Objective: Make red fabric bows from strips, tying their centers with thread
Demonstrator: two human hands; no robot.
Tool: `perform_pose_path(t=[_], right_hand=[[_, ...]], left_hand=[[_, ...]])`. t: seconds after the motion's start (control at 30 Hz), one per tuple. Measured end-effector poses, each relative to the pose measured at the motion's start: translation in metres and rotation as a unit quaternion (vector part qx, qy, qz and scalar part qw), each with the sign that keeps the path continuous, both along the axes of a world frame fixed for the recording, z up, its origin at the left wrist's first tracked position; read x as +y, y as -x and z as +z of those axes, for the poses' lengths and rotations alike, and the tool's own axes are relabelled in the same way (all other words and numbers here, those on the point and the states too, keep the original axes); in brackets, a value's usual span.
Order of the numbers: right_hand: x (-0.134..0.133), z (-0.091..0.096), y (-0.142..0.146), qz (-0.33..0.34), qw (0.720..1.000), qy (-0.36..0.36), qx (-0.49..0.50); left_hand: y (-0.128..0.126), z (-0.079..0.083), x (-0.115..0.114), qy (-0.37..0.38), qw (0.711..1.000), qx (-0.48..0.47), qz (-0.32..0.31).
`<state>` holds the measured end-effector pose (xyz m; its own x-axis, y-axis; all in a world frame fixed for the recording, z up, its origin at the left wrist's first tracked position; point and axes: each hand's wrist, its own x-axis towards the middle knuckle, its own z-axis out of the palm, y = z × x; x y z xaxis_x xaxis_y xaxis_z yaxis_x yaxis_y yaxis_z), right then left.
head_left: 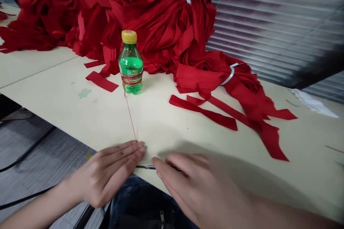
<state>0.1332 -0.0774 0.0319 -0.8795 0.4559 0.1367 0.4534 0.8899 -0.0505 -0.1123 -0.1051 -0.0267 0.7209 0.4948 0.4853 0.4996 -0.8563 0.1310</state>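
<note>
A green bottle (130, 65) with a yellow cap stands upright on the table, red thread wound around its lower half. From it a taut red thread (130, 113) runs down to the fingertips of my left hand (110, 170), which are pressed together on it close to the table's front edge. My right hand (190, 182) is closed around a slim dark and silver metal tool (149, 166). Its tip points toward my left fingers, and most of it is hidden in my grip, so its exact kind cannot be made out.
Large heaps of red fabric strips (166, 25) line the back of the table (150, 118), some bundles tied with pale blue ribbon (230, 75). Loose red strips (204, 112) lie to the right. A white scrap (314, 103) sits near the window blinds (274, 32).
</note>
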Motion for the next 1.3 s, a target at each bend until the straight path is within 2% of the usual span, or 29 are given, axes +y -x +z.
perform_pose_path(t=[0.27, 0.43, 0.63, 0.8, 1.07, 1.17, 1.3], right_hand=[[-0.009, -0.005, 0.010, 0.037, 0.997, -0.064, 0.036], [-0.016, -0.011, 0.012, 0.018, 0.993, -0.105, 0.054], [-0.017, -0.012, 0.011, 0.029, 0.990, -0.120, 0.068], [-0.019, -0.014, 0.000, 0.011, 0.991, -0.119, 0.064], [-0.025, -0.014, -0.020, 0.019, 0.993, -0.116, 0.026], [-0.026, -0.012, -0.031, 0.016, 0.990, -0.139, 0.007], [-0.023, -0.007, -0.039, 0.016, 0.991, -0.136, -0.002]], left_hand=[[-0.003, -0.002, 0.000, 0.000, 0.999, -0.043, 0.010], [-0.002, -0.003, -0.001, 0.006, 0.999, -0.044, 0.026], [-0.001, -0.005, -0.001, 0.005, 0.999, -0.040, 0.012], [0.000, -0.006, -0.001, -0.003, 0.999, -0.031, 0.019], [-0.001, -0.008, -0.002, -0.020, 0.999, -0.017, 0.026], [0.000, -0.009, -0.002, -0.023, 0.999, -0.017, 0.029], [0.003, -0.014, -0.001, -0.021, 0.999, -0.021, 0.028]])
